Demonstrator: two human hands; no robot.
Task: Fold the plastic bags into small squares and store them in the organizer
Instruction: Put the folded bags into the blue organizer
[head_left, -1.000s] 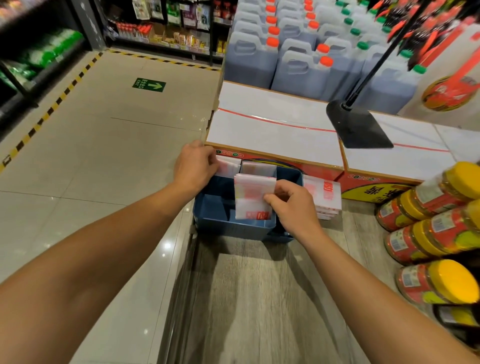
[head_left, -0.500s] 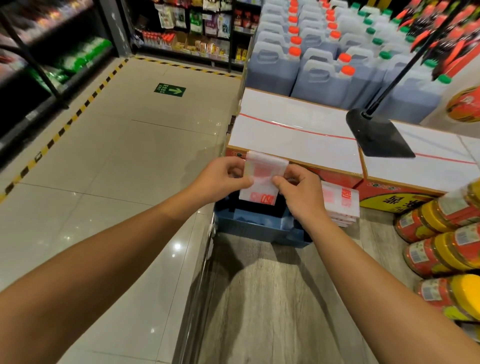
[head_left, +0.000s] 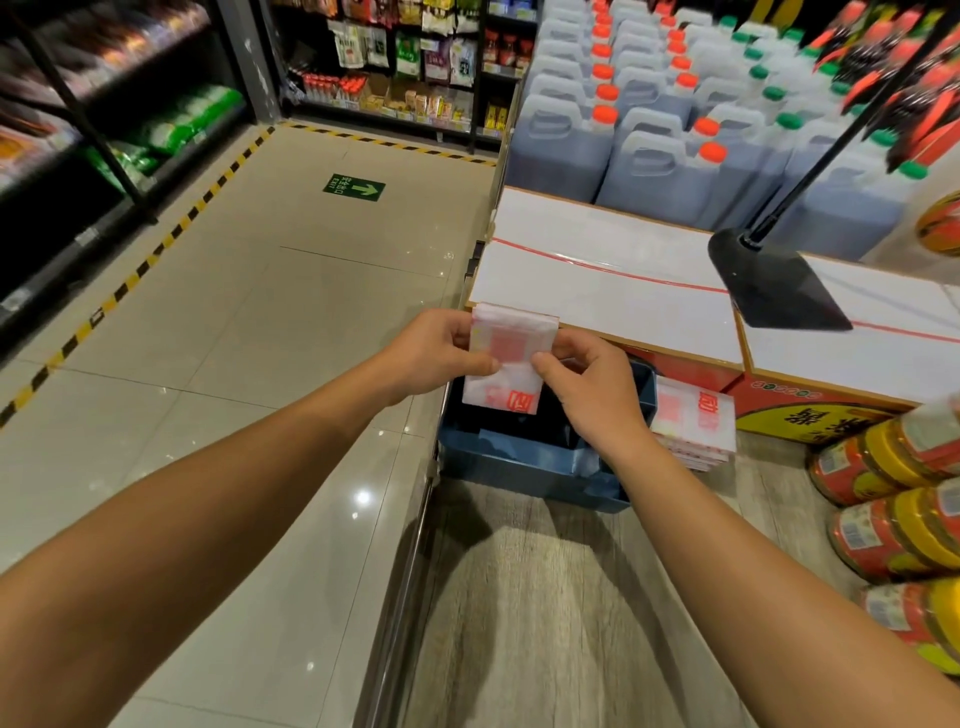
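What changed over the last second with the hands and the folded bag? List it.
The folded plastic bag rose out of the blue organizer and is now held above it. The left hand left the organizer's far corner and took a pinch grip on the bag's left edge; the right hand kept its hold. The stack of folded bags beside the organizer stayed put.

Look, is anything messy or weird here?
Nothing looks spilled or broken. Both hands, left hand and right hand, pinch a folded bag above the blue organizer; a neat bag stack sits beside it.
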